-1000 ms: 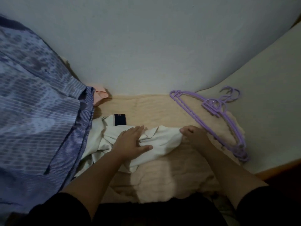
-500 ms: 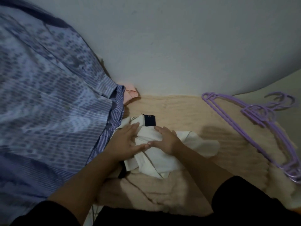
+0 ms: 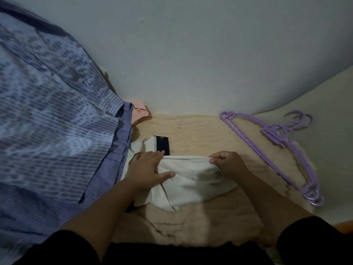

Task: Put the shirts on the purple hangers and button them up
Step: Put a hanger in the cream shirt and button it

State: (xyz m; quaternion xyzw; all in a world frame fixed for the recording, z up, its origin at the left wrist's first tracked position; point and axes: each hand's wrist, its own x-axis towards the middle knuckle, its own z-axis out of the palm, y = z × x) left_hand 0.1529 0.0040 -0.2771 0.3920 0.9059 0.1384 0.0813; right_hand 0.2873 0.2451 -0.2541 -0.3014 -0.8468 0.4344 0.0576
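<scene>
White shirt lay crumpled on beige blanket, beside blue striped shirt. Left hand pressed flat on it, fingers straight. Right hand pinched its top edge, pulled taut. Purple hangers lay well apart to the right.

beige fuzzy blanket, grey wall

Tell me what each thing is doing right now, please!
white shirt: crumpled on the blanket, off any hanger
left hand: flat, pressing the white shirt
right hand: fingers pinching the white shirt's edge
purple hangers: lying bare on the blanket
blue patterned shirt: hanging up, front buttoned
beige blanket: spread out, rumpled
</scene>
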